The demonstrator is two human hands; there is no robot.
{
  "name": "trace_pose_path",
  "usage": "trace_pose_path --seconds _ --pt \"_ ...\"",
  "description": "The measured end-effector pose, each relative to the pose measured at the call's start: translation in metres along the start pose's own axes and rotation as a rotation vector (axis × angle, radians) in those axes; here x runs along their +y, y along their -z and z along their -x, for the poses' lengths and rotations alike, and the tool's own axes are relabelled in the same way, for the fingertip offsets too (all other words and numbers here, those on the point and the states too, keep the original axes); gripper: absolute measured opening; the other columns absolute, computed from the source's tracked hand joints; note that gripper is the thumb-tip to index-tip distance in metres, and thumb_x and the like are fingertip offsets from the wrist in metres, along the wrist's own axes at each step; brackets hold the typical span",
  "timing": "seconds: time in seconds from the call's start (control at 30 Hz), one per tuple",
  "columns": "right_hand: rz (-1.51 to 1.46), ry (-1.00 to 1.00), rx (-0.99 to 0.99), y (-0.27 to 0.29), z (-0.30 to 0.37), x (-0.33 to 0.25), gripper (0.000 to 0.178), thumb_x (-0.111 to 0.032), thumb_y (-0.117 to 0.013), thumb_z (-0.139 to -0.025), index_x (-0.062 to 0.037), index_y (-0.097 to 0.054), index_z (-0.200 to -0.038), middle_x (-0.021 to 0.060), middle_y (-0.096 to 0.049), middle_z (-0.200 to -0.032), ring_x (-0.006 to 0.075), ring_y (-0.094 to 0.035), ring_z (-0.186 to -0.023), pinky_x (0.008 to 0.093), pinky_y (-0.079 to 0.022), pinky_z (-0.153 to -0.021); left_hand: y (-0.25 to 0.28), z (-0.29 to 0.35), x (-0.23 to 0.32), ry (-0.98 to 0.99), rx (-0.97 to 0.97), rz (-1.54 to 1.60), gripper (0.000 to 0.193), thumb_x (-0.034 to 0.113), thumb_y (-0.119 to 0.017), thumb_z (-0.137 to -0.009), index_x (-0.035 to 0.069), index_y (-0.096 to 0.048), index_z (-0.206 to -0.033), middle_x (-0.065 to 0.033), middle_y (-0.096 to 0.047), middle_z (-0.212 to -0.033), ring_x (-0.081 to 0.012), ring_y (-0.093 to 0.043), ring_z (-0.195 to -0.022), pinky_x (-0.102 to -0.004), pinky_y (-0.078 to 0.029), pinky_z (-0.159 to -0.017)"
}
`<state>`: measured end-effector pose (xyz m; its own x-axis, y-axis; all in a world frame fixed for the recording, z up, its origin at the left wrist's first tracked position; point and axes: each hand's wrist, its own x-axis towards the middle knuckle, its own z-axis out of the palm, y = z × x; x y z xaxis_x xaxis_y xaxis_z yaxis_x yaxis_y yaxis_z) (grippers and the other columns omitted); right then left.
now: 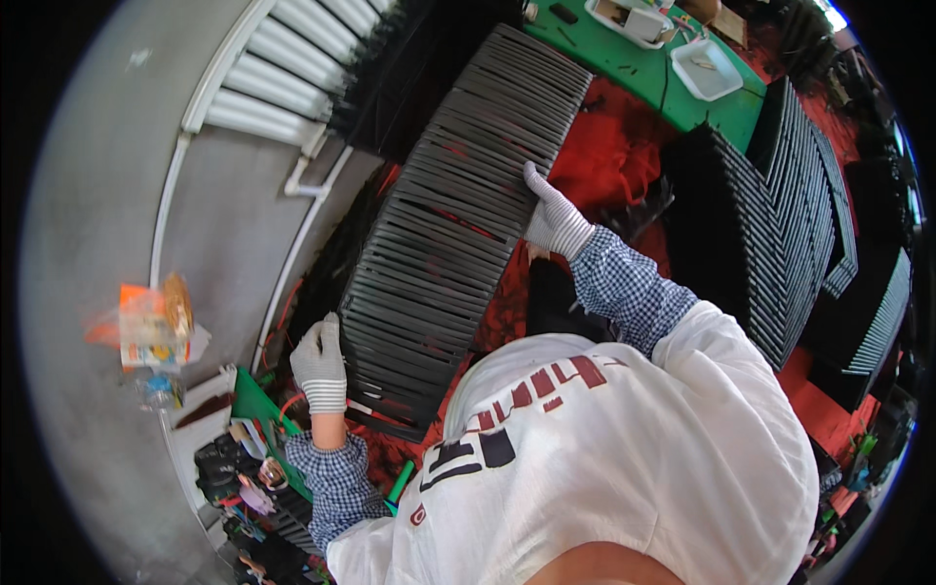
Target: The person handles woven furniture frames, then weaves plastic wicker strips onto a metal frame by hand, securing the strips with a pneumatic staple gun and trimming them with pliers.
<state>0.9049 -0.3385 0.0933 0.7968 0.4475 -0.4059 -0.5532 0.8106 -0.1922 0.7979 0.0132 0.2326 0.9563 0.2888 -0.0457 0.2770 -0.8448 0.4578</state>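
A long black slatted panel (pixel 453 200) slants across the view in front of me, its many narrow bars running crosswise with a few red gaps showing between them. My right hand (pixel 558 216), in a white striped glove, grips the panel's right edge, its thumb over the slats and its other fingers hidden beneath. At the lower left edge my left hand (pixel 320 366), in the same kind of glove, is closed against the panel's side; part of its fingers is hidden.
Stacks of similar black slatted panels (pixel 770 234) lean at the right over red cloth (pixel 609 156). Behind stands a green table (pixel 624 70) with white plastic trays (pixel 704 70). A white radiator (pixel 278 73) and pipes line the grey wall at left. A green crate (pixel 258 414) sits near my left arm.
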Motion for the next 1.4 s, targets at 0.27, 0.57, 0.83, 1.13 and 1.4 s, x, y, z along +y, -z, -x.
trace_pose_path --seconds 0.27,0.57,0.83,1.13,1.4 --pt "-0.178 0.238 0.325 0.033 -0.060 -0.098 0.073 -0.049 -0.075 -0.078 -0.0080 -0.050 -0.132 0.0120 -0.051 -0.137 0.0332 -0.046 -0.128 0.0568 -0.034 -0.108 -0.081 -0.191 0.076 -0.285 -0.098 -0.032 0.035 0.038 -0.055 -0.092 0.007 -0.070 -0.084 -0.0211 -0.063 -0.076 -0.0408 -0.061 -0.071 -0.0472 -0.046 -0.063" --pt "-0.257 0.446 0.356 0.039 -0.040 -0.125 0.069 -0.042 -0.072 -0.083 -0.0071 -0.045 -0.137 0.0134 -0.051 -0.138 0.0351 -0.044 -0.130 0.0579 -0.028 -0.112 -0.112 -0.268 0.145 -0.681 -0.136 -0.134 0.034 0.037 -0.052 -0.094 0.009 -0.072 -0.089 -0.0173 -0.067 -0.078 -0.0376 -0.064 -0.073 -0.0469 -0.050 -0.071" --pt "-0.233 0.344 0.341 -0.011 -0.068 -0.072 0.069 -0.042 -0.073 -0.083 -0.0087 -0.046 -0.137 0.0128 -0.048 -0.142 0.0303 -0.042 -0.133 0.0521 -0.030 -0.113 -0.074 -0.266 0.057 -0.584 -0.163 -0.062 0.033 0.028 -0.051 -0.097 0.001 -0.069 -0.102 -0.0213 -0.066 -0.083 -0.0382 -0.062 -0.072 -0.0417 -0.046 -0.063" --pt "-0.163 0.038 0.038 -0.063 -0.142 0.042 0.052 -0.026 -0.067 -0.091 0.0004 -0.049 -0.132 0.0171 -0.053 -0.136 0.0297 -0.052 -0.124 0.0433 -0.039 -0.109 -0.006 -0.247 -0.131 -0.142 -0.189 -0.130 0.044 0.030 -0.046 -0.100 -0.009 -0.064 -0.109 -0.0259 -0.068 -0.096 -0.0361 -0.065 -0.082 -0.0407 -0.050 -0.075" --pt "-0.116 -0.085 0.129 -0.075 -0.171 0.091 0.055 -0.022 -0.070 -0.088 -0.0021 -0.047 -0.134 0.0179 -0.052 -0.136 0.0305 -0.049 -0.127 0.0438 -0.039 -0.109 0.002 -0.216 -0.212 0.037 -0.181 -0.123 0.054 0.040 -0.043 -0.100 -0.008 -0.063 -0.114 -0.0249 -0.068 -0.103 -0.0339 -0.065 -0.087 -0.0385 -0.049 -0.081"
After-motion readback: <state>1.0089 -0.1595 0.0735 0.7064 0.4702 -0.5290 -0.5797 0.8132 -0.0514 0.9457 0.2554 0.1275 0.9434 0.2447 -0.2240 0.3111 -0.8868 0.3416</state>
